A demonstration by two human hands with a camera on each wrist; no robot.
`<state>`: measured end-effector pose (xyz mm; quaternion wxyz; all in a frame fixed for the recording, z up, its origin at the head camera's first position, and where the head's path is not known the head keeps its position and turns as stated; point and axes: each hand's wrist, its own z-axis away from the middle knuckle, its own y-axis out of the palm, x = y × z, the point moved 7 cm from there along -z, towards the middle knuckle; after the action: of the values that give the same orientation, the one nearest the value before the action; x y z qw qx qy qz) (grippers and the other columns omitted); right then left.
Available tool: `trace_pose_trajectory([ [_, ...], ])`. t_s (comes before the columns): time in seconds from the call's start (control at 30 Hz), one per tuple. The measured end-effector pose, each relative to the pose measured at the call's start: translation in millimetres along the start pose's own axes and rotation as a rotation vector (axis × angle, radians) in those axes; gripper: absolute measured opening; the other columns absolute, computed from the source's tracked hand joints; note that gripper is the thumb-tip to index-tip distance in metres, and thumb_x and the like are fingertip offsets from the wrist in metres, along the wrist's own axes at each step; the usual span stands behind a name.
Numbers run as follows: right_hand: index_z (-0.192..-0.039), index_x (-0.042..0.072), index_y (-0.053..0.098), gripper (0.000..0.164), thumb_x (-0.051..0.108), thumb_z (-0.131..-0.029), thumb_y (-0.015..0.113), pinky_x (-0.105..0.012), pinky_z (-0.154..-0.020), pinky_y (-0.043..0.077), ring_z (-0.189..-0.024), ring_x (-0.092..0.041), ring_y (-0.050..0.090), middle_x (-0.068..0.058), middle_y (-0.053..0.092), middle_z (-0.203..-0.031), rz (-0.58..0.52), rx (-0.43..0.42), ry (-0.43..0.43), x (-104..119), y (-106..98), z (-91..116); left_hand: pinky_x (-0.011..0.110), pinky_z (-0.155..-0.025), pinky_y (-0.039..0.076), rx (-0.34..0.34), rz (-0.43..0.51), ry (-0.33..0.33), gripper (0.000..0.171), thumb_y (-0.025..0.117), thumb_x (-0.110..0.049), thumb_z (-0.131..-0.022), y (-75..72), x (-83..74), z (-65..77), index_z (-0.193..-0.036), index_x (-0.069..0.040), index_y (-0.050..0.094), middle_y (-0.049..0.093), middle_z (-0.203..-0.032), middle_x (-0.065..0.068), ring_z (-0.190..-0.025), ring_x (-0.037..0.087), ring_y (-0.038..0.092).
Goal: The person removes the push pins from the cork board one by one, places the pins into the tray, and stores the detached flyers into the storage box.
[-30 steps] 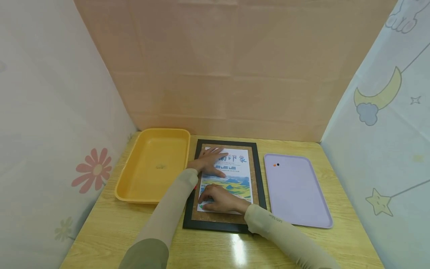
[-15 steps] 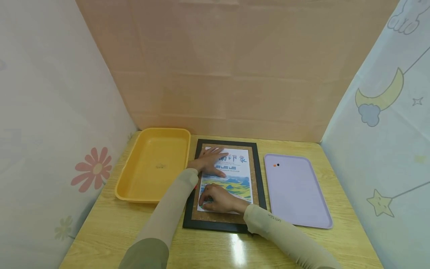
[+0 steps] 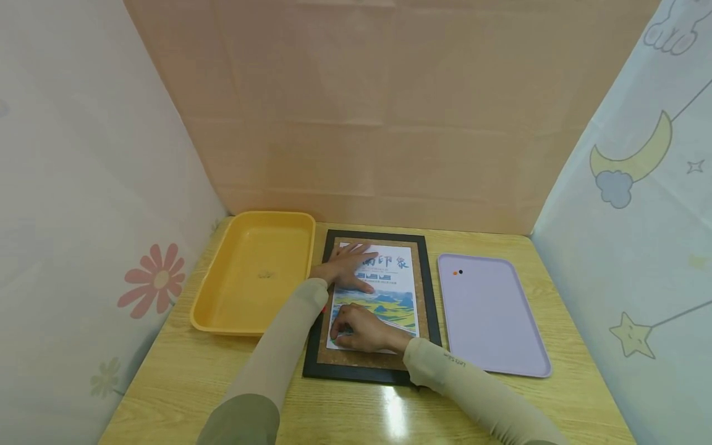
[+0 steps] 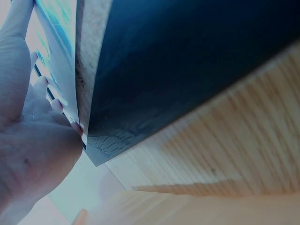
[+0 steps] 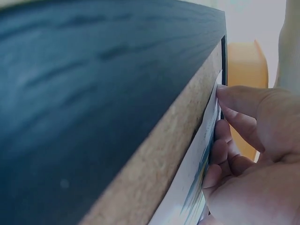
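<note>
A white poster (image 3: 384, 290) with a printed landscape lies on a cork board (image 3: 424, 309) in a black frame (image 3: 356, 373). My left hand (image 3: 346, 271) rests on the poster's upper left with its fingers spread. Nearer me, my right hand (image 3: 363, 329) has curled fingers at the lower left corner. There, thumb and forefinger pinch a small green thing (image 3: 333, 340) that looks like a pushpin, mostly hidden by the fingers. In the right wrist view the thumb (image 5: 234, 96) reaches the paper's edge. Left of the board, a red spot (image 3: 324, 310) peeks out by my left sleeve.
A deep yellow tray (image 3: 200, 303) stands to the left of the board. On the right lies a shallow lilac tray (image 3: 495, 321) bearing an orange and a black piece (image 3: 460, 272), both tiny. Walls rise behind and at both sides of the wooden table (image 3: 311, 414).
My right fingertips shift very slightly at the poster's lower left corner. The left hand, the board and both trays stay where they were.
</note>
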<state>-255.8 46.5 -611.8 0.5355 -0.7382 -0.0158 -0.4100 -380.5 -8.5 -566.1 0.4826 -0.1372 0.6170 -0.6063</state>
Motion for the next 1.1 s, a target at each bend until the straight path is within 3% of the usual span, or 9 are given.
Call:
trace_pose_trajectory([
  [0.73, -0.098, 0.02, 0.085, 0.007, 0.014, -0.096, 0.083, -0.032, -0.097, 0.049, -0.097, -0.001, 0.058, 0.008, 0.071, -0.101, -0.066, -0.024, 0.058, 32, -18, 3, 0.07, -0.143, -0.009, 0.01, 0.009, -0.012, 0.11, 0.086, -0.066, -0.093, 0.7, 2.0, -0.2, -0.18, -0.028, 0.031, 0.007, -0.194, 0.003, -0.181, 0.035, -0.001],
  [0.93, -0.097, 0.025, 0.084, 0.008, 0.017, -0.095, 0.085, -0.029, -0.096, 0.048, -0.095, 0.003, 0.055, 0.012, 0.068, -0.1, -0.057, -0.05, 0.048, 20, -10, 3, 0.069, -0.143, -0.011, 0.011, 0.058, -0.026, 0.114, 0.088, -0.069, -0.089, 8.1, 11.3, -8.2, -0.18, -0.031, 0.031, 0.005, -0.194, -0.001, -0.181, 0.033, -0.005],
  [1.1, -0.097, 0.025, 0.084, 0.008, 0.018, -0.096, 0.084, -0.03, -0.095, 0.048, -0.095, 0.002, 0.055, 0.012, 0.068, -0.1, -0.052, -0.059, 0.04, 18, -9, 4, 0.069, -0.143, -0.008, 0.019, 0.045, -0.026, 0.112, 0.087, -0.067, -0.091, 4.7, 7.1, -5.0, -0.181, -0.029, 0.03, 0.005, -0.194, 0.0, -0.182, 0.032, -0.004],
])
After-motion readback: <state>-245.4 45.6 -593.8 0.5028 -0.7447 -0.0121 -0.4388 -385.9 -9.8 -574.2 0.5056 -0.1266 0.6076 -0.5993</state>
